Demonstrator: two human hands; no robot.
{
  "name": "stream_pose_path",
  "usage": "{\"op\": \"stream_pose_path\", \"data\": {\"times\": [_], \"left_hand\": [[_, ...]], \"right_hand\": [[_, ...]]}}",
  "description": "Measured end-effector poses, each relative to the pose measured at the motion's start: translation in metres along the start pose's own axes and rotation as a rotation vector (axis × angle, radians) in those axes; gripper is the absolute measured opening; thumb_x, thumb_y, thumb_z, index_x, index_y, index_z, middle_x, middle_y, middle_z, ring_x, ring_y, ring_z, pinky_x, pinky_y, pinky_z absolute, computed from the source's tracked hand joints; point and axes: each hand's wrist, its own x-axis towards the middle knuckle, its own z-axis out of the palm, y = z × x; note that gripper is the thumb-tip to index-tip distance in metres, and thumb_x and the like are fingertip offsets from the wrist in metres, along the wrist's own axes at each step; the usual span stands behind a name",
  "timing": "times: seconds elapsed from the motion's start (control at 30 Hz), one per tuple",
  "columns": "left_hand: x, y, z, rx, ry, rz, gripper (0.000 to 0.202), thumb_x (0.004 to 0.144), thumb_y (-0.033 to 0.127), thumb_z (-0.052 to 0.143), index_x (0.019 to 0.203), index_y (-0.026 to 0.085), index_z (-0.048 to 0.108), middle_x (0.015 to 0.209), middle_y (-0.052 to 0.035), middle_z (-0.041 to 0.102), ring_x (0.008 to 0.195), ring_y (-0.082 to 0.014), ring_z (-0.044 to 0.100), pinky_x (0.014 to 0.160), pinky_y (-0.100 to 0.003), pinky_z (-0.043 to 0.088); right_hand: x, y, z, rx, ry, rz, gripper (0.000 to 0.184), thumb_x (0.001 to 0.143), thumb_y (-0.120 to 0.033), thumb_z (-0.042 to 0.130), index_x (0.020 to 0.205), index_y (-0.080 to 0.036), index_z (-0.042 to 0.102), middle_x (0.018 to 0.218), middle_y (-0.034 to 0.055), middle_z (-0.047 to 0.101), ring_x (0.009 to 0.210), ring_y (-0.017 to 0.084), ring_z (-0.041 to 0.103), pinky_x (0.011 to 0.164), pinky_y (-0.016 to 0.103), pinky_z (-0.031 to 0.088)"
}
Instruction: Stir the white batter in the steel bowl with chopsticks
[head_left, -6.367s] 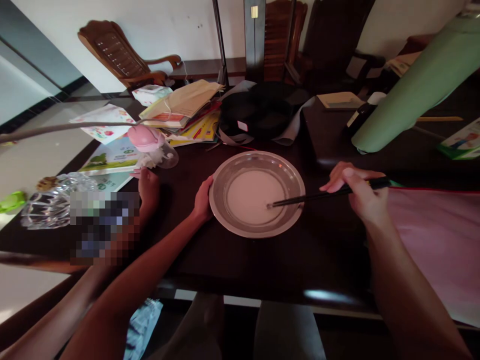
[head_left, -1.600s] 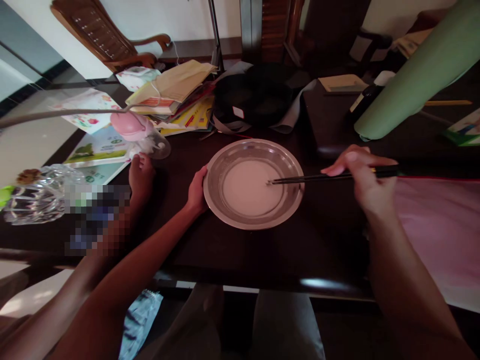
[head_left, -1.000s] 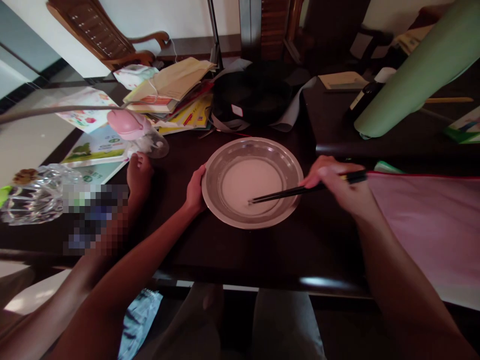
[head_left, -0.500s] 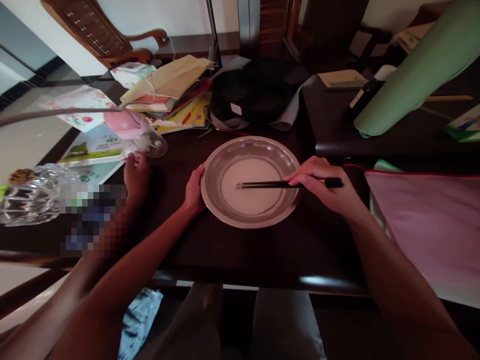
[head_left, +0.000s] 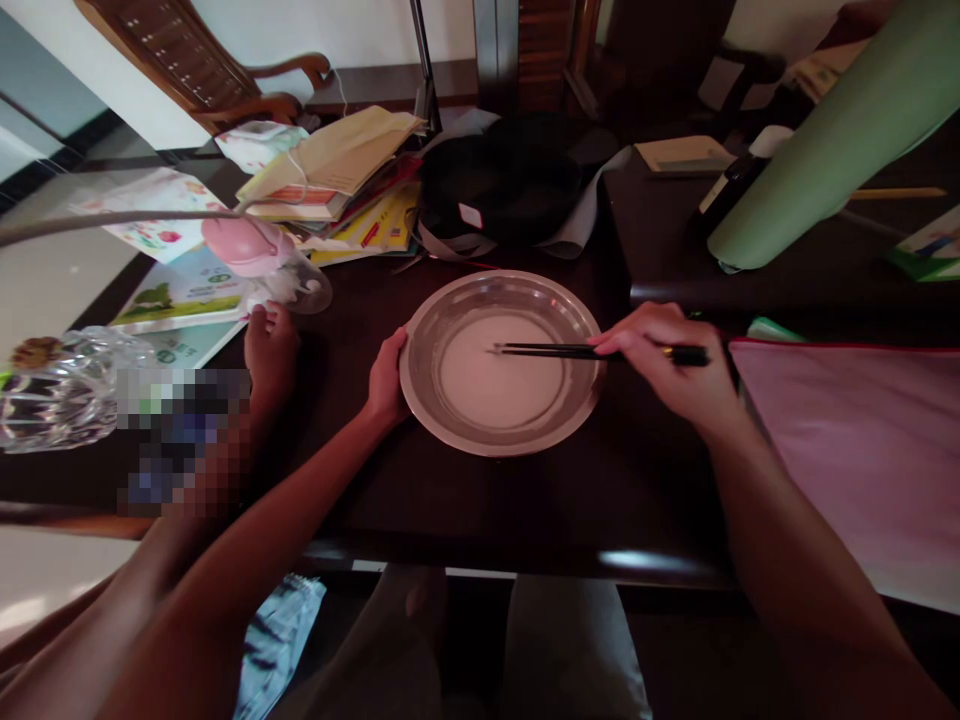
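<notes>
Right hand [head_left: 667,360]: grip closed round one pair of black chopsticks [head_left: 555,350], two sticks counted, held nearly level with the tips over the middle of the metal bowl [head_left: 499,442]. Left hand [head_left: 388,375]: grip partly curled against the bowl's left edge, thumb at the rim; remaining fingers largely hidden. Bowl, landmark for places below, sits on the dark tabletop [head_left: 510,520].

Containers. Bowl: pale, whitish liquid [head_left: 502,390] covers the base; sloping wall bare above it. Whether tips touch liquid: cannot tell. Left of bowl, one clear container with pink top [head_left: 244,245]; white matter at its side, inside or outside not clear. Another person's hand [head_left: 271,350] is beside it. Far left of bowl, one cut-glass dish [head_left: 67,405] with one brown lump [head_left: 36,352] at its top. Beyond bowl, to the right, one dark bottle [head_left: 731,190], white cap, contents not visible.

Other counts: one black bag [head_left: 502,185] behind bowl; one green cylinder [head_left: 817,150], leaning, right and beyond; one pink sheet [head_left: 862,440] right of bowl.
</notes>
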Motion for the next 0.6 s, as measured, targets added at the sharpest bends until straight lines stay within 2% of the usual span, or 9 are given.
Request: {"op": "stream_pose_path", "data": {"times": [0.07, 0.13, 0.23, 0.3, 0.33, 0.37, 0.5, 0.53, 0.6], "left_hand": [[0.000, -0.001, -0.001, -0.003, -0.018, -0.003, 0.022, 0.080, 0.038, 0.055, 0.079, 0.019, 0.067, 0.076, -0.0010, 0.068, 0.085, -0.0212, 0.065, 0.073, -0.030, 0.052], [0.001, -0.002, -0.001, 0.001, -0.045, 0.007, 0.025, 0.082, 0.039, 0.053, 0.082, 0.019, 0.068, 0.079, -0.0021, 0.069, 0.089, -0.0219, 0.065, 0.075, -0.030, 0.052], [0.002, -0.003, -0.002, -0.007, -0.062, 0.010, 0.025, 0.083, 0.039, 0.052, 0.081, 0.019, 0.067, 0.078, -0.0027, 0.069, 0.089, -0.0221, 0.065, 0.075, -0.031, 0.053], [0.002, -0.002, -0.002, -0.008, -0.033, -0.006, 0.022, 0.082, 0.036, 0.053, 0.079, 0.019, 0.067, 0.075, -0.0018, 0.068, 0.087, -0.0213, 0.065, 0.074, -0.030, 0.053], [0.001, -0.002, -0.002, -0.004, -0.008, -0.010, 0.021, 0.081, 0.036, 0.054, 0.078, 0.020, 0.067, 0.075, -0.0012, 0.068, 0.086, -0.0207, 0.066, 0.074, -0.030, 0.053], [0.001, -0.001, -0.001, 0.001, 0.016, -0.011, 0.019, 0.080, 0.036, 0.055, 0.077, 0.020, 0.066, 0.075, -0.0007, 0.068, 0.084, -0.0202, 0.066, 0.074, -0.029, 0.053], [-0.001, 0.002, 0.002, 0.013, 0.037, -0.009, 0.019, 0.078, 0.037, 0.057, 0.077, 0.020, 0.066, 0.072, -0.0003, 0.068, 0.082, -0.0207, 0.066, 0.071, -0.029, 0.053], [-0.001, 0.002, 0.002, 0.014, 0.039, -0.012, 0.019, 0.078, 0.037, 0.057, 0.077, 0.021, 0.066, 0.071, -0.0001, 0.068, 0.081, -0.0206, 0.066, 0.070, -0.029, 0.053], [-0.001, 0.003, 0.003, 0.010, 0.054, -0.022, 0.018, 0.078, 0.036, 0.057, 0.077, 0.021, 0.067, 0.070, 0.0005, 0.067, 0.078, -0.0194, 0.065, 0.069, -0.028, 0.052]], "right_hand": [[-0.002, 0.005, -0.009, 0.044, 0.166, 0.067, 0.029, 0.093, -0.031, 0.056, 0.070, -0.027, 0.073, 0.070, -0.0004, 0.072, 0.070, 0.018, 0.064, 0.077, 0.039, 0.045], [-0.004, 0.008, -0.015, 0.153, 0.241, 0.111, 0.035, 0.094, -0.032, 0.055, 0.064, -0.027, 0.072, 0.061, -0.0003, 0.067, 0.066, 0.018, 0.063, 0.071, 0.038, 0.046], [-0.003, 0.004, -0.009, 0.229, 0.047, 0.061, 0.032, 0.094, -0.030, 0.054, 0.069, -0.027, 0.073, 0.064, -0.0005, 0.069, 0.068, 0.018, 0.064, 0.068, 0.036, 0.047], [-0.001, 0.000, -0.002, 0.153, -0.114, -0.007, 0.022, 0.092, -0.027, 0.057, 0.077, -0.027, 0.074, 0.076, 0.0000, 0.074, 0.076, 0.018, 0.066, 0.074, 0.037, 0.047], [0.000, -0.001, 0.000, 0.106, -0.142, -0.031, 0.019, 0.091, -0.027, 0.059, 0.079, -0.027, 0.074, 0.080, 0.0003, 0.075, 0.079, 0.019, 0.066, 0.076, 0.038, 0.046], [0.001, -0.001, 0.000, 0.067, -0.116, -0.035, 0.017, 0.090, -0.027, 0.060, 0.079, -0.027, 0.074, 0.081, 0.0005, 0.075, 0.079, 0.019, 0.066, 0.078, 0.038, 0.046], [0.000, 0.005, -0.013, 0.085, 0.184, 0.078, 0.030, 0.093, -0.032, 0.056, 0.069, -0.028, 0.073, 0.068, 0.0007, 0.071, 0.069, 0.019, 0.064, 0.075, 0.039, 0.045], [-0.001, 0.006, -0.015, 0.128, 0.210, 0.093, 0.033, 0.094, -0.032, 0.055, 0.066, -0.028, 0.073, 0.065, 0.0006, 0.069, 0.067, 0.019, 0.063, 0.073, 0.039, 0.045], [-0.002, 0.004, -0.014, 0.208, 0.139, 0.091, 0.036, 0.094, -0.032, 0.053, 0.064, -0.027, 0.072, 0.062, 0.0003, 0.068, 0.065, 0.019, 0.064, 0.070, 0.038, 0.045]]}}
